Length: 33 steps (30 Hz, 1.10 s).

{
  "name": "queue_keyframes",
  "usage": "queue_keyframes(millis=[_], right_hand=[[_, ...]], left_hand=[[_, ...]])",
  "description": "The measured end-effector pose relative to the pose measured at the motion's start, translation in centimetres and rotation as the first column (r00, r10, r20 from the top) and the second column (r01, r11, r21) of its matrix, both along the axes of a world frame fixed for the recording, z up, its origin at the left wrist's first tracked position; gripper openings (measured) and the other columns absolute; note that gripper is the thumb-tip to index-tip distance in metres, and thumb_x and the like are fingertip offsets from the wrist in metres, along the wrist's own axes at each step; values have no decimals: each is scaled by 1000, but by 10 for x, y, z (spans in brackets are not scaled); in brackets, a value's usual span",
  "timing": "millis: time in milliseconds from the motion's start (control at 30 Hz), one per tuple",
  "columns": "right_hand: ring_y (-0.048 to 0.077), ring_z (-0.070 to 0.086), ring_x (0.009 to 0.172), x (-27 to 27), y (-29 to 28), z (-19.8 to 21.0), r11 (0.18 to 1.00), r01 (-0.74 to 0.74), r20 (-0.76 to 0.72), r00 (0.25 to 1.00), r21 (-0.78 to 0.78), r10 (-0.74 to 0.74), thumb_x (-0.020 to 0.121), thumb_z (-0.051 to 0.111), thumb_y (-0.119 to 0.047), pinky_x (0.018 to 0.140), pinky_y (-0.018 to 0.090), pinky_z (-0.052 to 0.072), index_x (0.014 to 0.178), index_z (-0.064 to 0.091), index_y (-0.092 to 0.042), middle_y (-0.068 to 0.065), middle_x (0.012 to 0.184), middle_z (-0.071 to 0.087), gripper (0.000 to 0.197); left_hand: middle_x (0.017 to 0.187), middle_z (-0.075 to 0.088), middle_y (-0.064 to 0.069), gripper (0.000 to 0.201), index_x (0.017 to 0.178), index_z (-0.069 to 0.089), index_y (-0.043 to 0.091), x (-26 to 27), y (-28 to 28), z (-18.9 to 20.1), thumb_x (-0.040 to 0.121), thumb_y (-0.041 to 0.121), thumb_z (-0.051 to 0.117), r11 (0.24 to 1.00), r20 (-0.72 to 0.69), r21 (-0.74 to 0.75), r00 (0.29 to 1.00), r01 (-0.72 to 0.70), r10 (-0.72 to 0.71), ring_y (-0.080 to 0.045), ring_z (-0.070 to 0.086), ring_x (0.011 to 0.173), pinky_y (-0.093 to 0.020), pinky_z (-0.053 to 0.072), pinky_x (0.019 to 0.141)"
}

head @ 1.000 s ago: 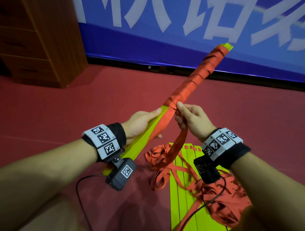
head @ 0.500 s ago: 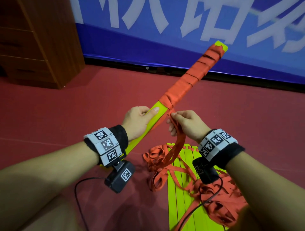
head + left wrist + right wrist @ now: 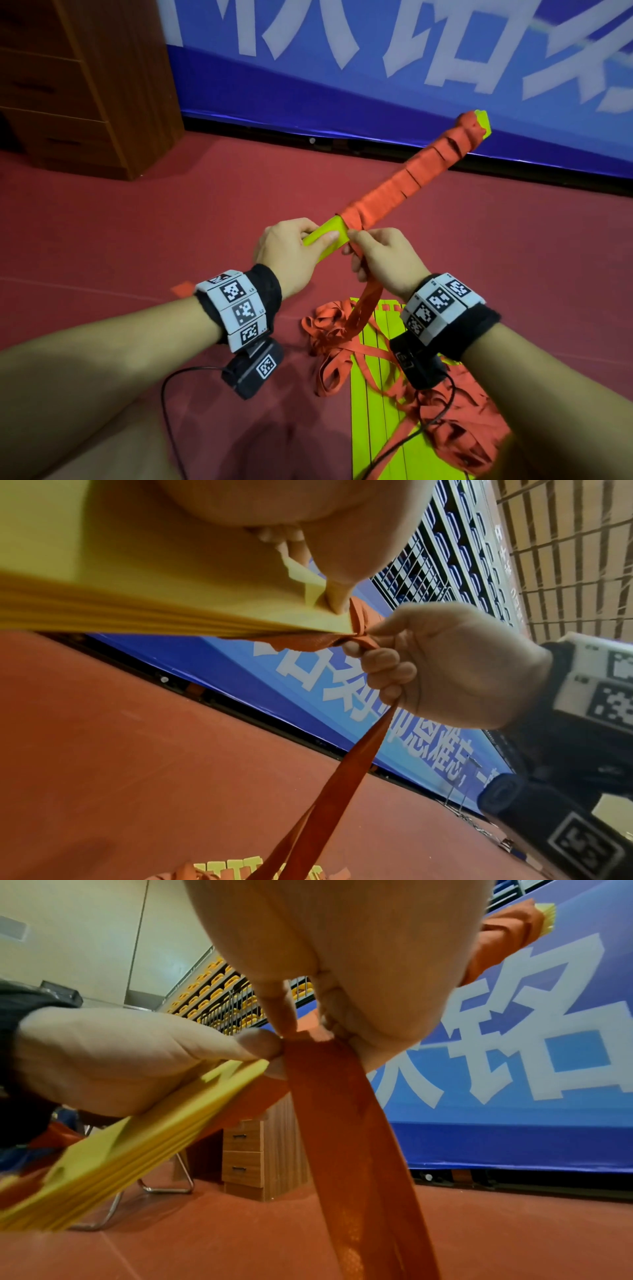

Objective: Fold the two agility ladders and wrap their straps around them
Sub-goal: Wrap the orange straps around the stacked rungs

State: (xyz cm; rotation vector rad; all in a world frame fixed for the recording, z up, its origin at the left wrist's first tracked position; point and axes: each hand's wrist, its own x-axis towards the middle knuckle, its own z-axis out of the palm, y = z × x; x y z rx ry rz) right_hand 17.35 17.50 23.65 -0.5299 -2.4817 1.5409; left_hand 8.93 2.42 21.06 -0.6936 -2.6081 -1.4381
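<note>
Though hidden overhead — strap (image 3: 329, 1110) pinched underneath

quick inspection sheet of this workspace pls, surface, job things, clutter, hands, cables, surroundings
surface: red floor, matte, a small orange patch left of the left wrist.
job's things: folded ladder held up off the floor, orange strap wound over most of it, yellow-green end bare near the hands; second ladder lies flat on the floor under a tangle of loose strap.
clutter: nothing seen apart from that tangle.
grippers: left hand grips the bare yellow-green end; right hand pinches the strap at the edge of the wrapping.
cables: black cable loops from the left wrist camera; another runs from the right wrist across the second ladder.
surroundings: wooden drawer cabinet far left, blue banner along the wall.
</note>
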Motion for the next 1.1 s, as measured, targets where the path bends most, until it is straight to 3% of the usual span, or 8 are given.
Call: queue_keyframes(millis=[100, 233, 400, 500, 667, 800, 933, 1100], right_hand=[[16, 55, 46, 0, -2, 2, 996, 82, -31, 996, -30, -82, 96, 53, -61, 58, 29, 47, 81, 71, -1, 2, 53, 60, 64], [16, 52, 41, -1, -4, 2, 977, 191, -55, 979, -96, -196, 88, 57, -71, 51, 26, 45, 72, 72, -3, 4, 50, 58, 72], [16, 48, 44, -5, -2, 0, 972, 186, -67, 978, -146, -198, 94, 58, -62, 54, 31, 45, 71, 70, -5, 4, 54, 56, 63], [15, 43, 43, -3, 4, 1, 980, 134, -78, 986, -146, -146, 100, 54, -53, 50, 27, 43, 72, 66, -5, 3, 53, 51, 57], [11, 40, 43, 2, 8, 1, 992, 15, -88, 996, -122, -26, 105, 47, -46, 49, 23, 41, 84, 66, 0, 3, 56, 47, 53], [13, 46, 46, 4, 8, 0, 992, -36, -103, 994, -121, 24, 106, 45, -43, 53, 25, 44, 78, 66, -6, 1, 57, 52, 51], [14, 49, 47, 6, 9, 1, 990, -70, -121, 991, -119, 55, 106, 46, -39, 56, 28, 46, 68, 60, -13, 1, 59, 56, 48], [15, 55, 50, 6, 9, 3, 990, -71, -126, 990, -119, 56, 106, 46, -43, 56, 26, 49, 75, 62, -7, 2, 59, 61, 51]], left_hand=[[71, 72, 13, 23, 85, 77, 33, 2, 0, 3, 83, 55, 73, 999, 5, 33, 1000, 3, -3, -12, 66, 72, -29, 45, 62], [68, 70, 9, 20, 85, 78, 39, 8, -2, 10, 79, 58, 76, 999, -40, 35, 999, 24, -23, -15, 61, 66, -32, 46, 59], [68, 70, 11, 23, 91, 80, 38, 9, -2, 18, 83, 59, 72, 997, -6, 22, 997, 76, -75, -12, 60, 65, -30, 43, 57], [54, 57, 15, 36, 77, 77, 30, 2, -2, 20, 92, 59, 63, 988, 98, 44, 983, 150, -153, -6, 51, 57, -28, 37, 56], [72, 71, 13, 30, 89, 78, 26, -11, -7, 9, 92, 54, 67, 970, 188, 95, 952, 225, -239, -7, 63, 70, -29, 47, 68], [95, 76, -16, 44, 109, 74, 9, -6, -2, 11, 103, 47, 51, 890, 445, 280, 773, 359, -452, -22, 68, 78, -30, 48, 64], [90, 76, -10, 42, 118, 69, 10, 2, -4, 15, 105, 43, 47, 871, 579, 333, 650, 362, -492, -25, 72, 71, -25, 51, 57], [76, 69, -15, 38, 105, 67, 1, 3, 2, 13, 103, 37, 54, 874, 492, 388, 736, 292, -465, -21, 60, 50, -23, 47, 48]])
